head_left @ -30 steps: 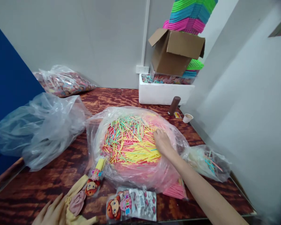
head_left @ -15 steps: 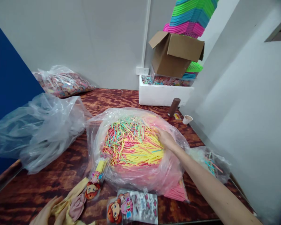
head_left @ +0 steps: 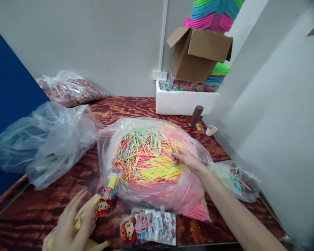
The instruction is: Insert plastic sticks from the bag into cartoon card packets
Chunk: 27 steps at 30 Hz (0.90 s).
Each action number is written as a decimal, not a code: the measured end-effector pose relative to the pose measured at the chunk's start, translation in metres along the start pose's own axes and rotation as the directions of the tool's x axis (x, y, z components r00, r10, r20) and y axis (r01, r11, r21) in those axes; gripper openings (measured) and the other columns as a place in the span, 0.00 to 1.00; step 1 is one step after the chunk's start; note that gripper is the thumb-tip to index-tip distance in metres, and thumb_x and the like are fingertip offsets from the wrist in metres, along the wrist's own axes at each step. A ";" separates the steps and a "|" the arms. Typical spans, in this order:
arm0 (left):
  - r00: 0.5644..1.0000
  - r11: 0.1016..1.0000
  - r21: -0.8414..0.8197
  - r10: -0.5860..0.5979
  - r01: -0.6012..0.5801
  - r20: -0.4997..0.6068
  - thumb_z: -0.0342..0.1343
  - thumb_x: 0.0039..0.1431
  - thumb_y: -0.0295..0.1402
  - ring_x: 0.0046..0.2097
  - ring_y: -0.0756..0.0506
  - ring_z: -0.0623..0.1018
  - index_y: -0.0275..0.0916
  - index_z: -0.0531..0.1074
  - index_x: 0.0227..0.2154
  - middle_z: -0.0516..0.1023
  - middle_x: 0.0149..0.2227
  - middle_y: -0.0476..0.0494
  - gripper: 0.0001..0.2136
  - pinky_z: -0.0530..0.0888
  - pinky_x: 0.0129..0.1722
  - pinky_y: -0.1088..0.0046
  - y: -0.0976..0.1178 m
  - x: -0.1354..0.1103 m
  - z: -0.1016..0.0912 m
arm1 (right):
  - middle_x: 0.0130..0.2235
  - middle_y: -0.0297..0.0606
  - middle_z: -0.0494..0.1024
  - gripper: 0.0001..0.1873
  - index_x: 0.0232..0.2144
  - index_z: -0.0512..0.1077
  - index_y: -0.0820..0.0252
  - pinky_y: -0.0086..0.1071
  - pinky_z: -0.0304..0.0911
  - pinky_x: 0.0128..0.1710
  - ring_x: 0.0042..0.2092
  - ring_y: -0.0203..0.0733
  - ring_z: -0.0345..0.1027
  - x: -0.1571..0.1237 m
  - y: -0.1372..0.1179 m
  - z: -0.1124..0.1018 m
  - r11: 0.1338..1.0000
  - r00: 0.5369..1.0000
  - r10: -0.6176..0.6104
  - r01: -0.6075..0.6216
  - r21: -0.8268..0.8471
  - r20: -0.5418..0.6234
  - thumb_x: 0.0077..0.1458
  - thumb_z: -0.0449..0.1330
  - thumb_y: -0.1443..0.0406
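A big clear bag [head_left: 188,195] lies open on the table, heaped with thin coloured sticks [head_left: 143,157] in yellow, pink, green and blue. My right hand [head_left: 185,159] reaches into the heap from the right, its fingers pinched on a few sticks. My left hand [head_left: 72,223] hovers at the near left with fingers spread, over yellow and pink cloth [head_left: 91,209]. A filled cartoon pouch [head_left: 108,195] with yellow sticks lies just right of it. Flat printed pouches [head_left: 149,230] lie at the table's near edge.
Crumpled clear bags [head_left: 44,143] lie at the left. A bag of printed packets [head_left: 70,92] lies at the back left. A white foam box [head_left: 185,101], cardboard box [head_left: 199,54] and stacked coloured baskets [head_left: 211,14] stand at the back right, near a brown bottle [head_left: 195,116], small cup [head_left: 210,130] and small bag [head_left: 235,181].
My right hand has gone from flat on the sticks to a pinch on a few. My left hand has risen and moved right, over the cloth.
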<state>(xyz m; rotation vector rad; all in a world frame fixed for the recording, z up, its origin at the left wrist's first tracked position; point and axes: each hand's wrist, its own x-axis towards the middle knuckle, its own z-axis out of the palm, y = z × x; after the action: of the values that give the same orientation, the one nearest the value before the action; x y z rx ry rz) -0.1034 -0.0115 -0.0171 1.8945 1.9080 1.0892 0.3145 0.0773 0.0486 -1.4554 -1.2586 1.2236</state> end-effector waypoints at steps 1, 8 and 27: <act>1.000 0.995 -0.098 0.007 -0.006 0.011 0.49 0.62 0.49 0.62 0.37 0.68 0.45 0.66 0.57 0.69 0.61 0.41 0.24 0.64 0.64 0.52 0.025 0.004 0.007 | 0.24 0.32 0.74 0.17 0.26 0.67 0.59 0.29 0.63 0.25 0.23 0.33 0.65 -0.008 -0.001 0.006 0.998 0.999 -0.006 0.004 0.060 0.036 0.47 0.64 0.52; 0.920 0.902 -0.332 0.348 -0.276 0.180 0.48 0.67 0.38 0.69 0.39 0.58 0.47 0.48 0.68 0.57 0.69 0.39 0.29 0.59 0.66 0.50 0.162 0.035 0.055 | 0.26 0.30 0.73 0.18 0.29 0.69 0.59 0.27 0.60 0.27 0.25 0.32 0.64 -0.056 -0.008 0.055 0.969 0.949 -0.007 -0.072 0.237 0.316 0.50 0.65 0.51; 0.823 0.918 -0.209 0.396 -0.337 0.408 0.46 0.67 0.30 0.42 0.43 0.76 0.41 0.72 0.33 0.77 0.37 0.42 0.10 0.73 0.42 0.64 0.101 -0.053 0.066 | 0.34 0.34 0.72 0.07 0.31 0.65 0.55 0.35 0.63 0.42 0.38 0.42 0.69 -0.036 0.039 0.040 0.966 0.931 -0.256 0.234 -0.111 -0.261 0.55 0.56 0.59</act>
<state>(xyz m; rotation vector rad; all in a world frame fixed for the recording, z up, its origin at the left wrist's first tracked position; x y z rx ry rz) 0.0221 -0.0511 -0.0150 2.2536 1.2261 0.7498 0.2812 0.0357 0.0092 -1.4170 -1.2633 0.7856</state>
